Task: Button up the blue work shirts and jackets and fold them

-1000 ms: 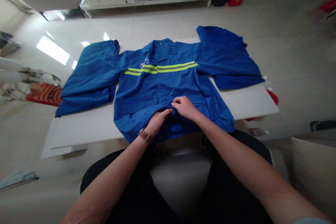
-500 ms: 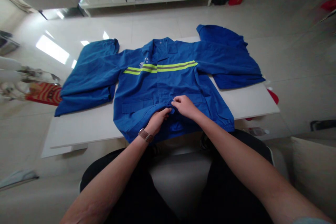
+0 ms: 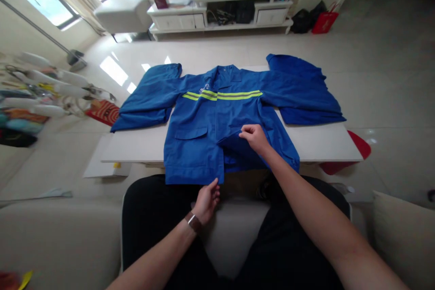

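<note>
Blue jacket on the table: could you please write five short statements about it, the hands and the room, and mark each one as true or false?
1. The right hand pinches a raised front edge of the blue jacket. True.

2. The left hand is at the collar. False: the left hand is at the jacket's bottom front corner, far from the collar.

3. A yellow and grey band crosses the jacket's chest. True.

4. The brown wristband is on the right wrist. False: the brown wristband is on the left wrist.

5. The red bag with handles stands on the floor. True.
</note>
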Motion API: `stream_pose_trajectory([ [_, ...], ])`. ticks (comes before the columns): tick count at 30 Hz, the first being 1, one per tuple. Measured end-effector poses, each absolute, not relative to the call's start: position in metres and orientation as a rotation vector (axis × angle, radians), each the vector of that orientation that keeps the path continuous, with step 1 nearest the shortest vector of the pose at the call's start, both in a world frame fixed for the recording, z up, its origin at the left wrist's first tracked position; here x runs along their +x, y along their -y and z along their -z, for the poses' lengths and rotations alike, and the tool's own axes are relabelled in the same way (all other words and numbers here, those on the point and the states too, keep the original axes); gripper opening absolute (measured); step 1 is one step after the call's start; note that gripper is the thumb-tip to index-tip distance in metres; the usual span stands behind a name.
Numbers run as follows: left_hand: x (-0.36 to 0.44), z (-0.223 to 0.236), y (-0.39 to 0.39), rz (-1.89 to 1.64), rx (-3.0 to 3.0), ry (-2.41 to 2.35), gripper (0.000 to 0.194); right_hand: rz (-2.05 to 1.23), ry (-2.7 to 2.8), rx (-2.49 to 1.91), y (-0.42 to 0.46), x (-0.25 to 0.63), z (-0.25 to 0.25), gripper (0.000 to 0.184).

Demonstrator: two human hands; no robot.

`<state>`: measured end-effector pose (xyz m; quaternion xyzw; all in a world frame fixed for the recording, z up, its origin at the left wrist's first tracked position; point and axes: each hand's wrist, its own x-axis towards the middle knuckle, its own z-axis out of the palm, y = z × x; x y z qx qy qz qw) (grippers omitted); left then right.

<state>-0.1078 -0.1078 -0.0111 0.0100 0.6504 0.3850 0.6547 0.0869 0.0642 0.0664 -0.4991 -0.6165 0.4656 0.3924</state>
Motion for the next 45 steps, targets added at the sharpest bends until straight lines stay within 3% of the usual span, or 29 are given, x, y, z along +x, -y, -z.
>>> stream_pose_trajectory([
  [3,-0.102,0.021,0.132,-0.673,0.046,-1.547,0.030,-1.331,1.848,-1.181,-0.054,0.092,-0.068,0.024],
  [7,-0.107,-0.003,0.101,-0.584,0.378,-1.380,0.014,-1.290,2.024,-1.152,-0.050,0.093,-0.071,0.022],
  [11,-0.120,-0.029,0.022,-0.748,0.522,-1.460,0.016,-1.434,2.159,-0.990,-0.053,0.096,-0.071,0.019],
  [14,-0.128,-0.027,-0.032,-0.653,0.609,-1.554,0.015,-1.617,2.358,-0.843,-0.056,0.095,-0.065,0.016],
  [17,-0.134,-0.016,-0.061,-0.554,0.664,-1.516,0.021,-1.714,2.466,-0.921,-0.054,0.091,-0.059,0.024],
  [23,-0.136,-0.002,-0.079,-0.469,0.969,-1.376,0.018,-1.101,2.462,-1.314,-0.048,0.074,-0.049,0.033],
  [28,-0.134,0.005,-0.088,-0.452,1.191,-1.315,0.009,-1.005,2.609,-1.324,-0.050,0.062,-0.040,0.037],
  [34,-0.134,0.002,-0.090,-0.533,1.072,-1.275,0.015,-0.832,2.711,-1.377,-0.051,0.053,-0.039,0.032],
  [39,-0.131,-0.002,-0.096,-0.560,0.984,-1.230,0.023,-0.759,2.653,-1.467,-0.055,0.057,-0.036,0.017],
  [43,-0.130,0.001,-0.097,-0.539,0.944,-1.289,0.028,-0.832,2.463,-1.603,-0.063,0.061,-0.031,0.032],
  [45,-0.129,0.001,-0.096,-0.544,0.934,-1.304,0.028,-0.816,2.428,-1.642,-0.064,0.060,-0.029,0.031],
])
